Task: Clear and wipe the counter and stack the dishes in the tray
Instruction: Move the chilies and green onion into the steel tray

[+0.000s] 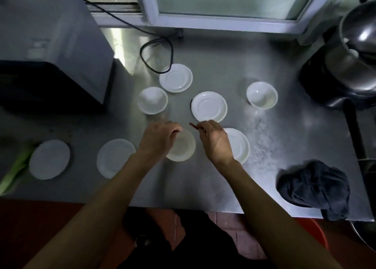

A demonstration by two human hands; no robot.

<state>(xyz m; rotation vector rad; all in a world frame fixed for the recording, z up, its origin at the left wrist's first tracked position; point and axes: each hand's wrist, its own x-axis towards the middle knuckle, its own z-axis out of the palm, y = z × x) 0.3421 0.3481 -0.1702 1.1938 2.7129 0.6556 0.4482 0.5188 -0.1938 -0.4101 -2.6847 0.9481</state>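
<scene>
Steel table [203, 183] carried scattered white dishes, and from left to right the left hand [160, 138] curled on the rim of a bowl [183, 148] while the right hand [213, 140] pinched a thin stick [193, 125] above it, so steadying the bowl before lifting seemed wise.

cloth [314, 187] right, dishes [209, 106] mid-counter, perhaps scattered

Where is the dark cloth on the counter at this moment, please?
In the head view, the dark cloth lies crumpled at the counter's near right corner, below the steel pot.
</scene>
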